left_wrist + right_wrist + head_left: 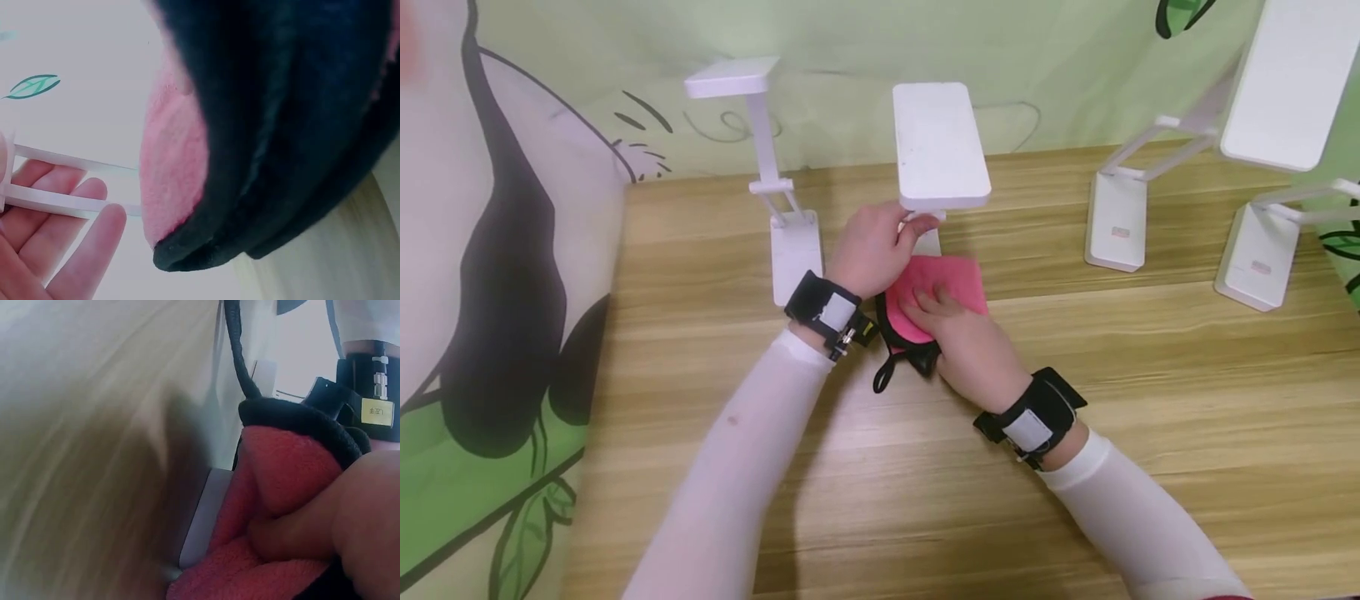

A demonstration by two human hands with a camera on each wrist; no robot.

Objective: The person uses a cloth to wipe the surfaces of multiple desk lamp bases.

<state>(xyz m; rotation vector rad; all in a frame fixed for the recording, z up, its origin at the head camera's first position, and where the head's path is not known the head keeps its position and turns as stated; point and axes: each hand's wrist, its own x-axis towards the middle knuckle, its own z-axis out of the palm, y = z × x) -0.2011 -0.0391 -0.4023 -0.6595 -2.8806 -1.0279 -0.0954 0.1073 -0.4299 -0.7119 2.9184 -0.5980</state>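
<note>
My left hand [871, 248] grips the arm of a white desk lamp [940, 146], just below its flat head. In the left wrist view, fingers [53, 231] curl around the lamp's thin twin rods [69, 203]. A pink cloth [957, 273] with black edging and a black loop covers most of this lamp's base. Spread over the cloth, my right hand [981, 354] holds it against the base. In the right wrist view, a digit presses into the pink folds [284, 462] beside the white base edge [205, 519].
Close to my left wrist stands another white lamp [796, 242]. Two more lamps stand at the right, a nearer one [1258, 258] and one farther back [1116, 221]. The wooden table [910, 500] meets a painted wall [842, 117] at the back and left.
</note>
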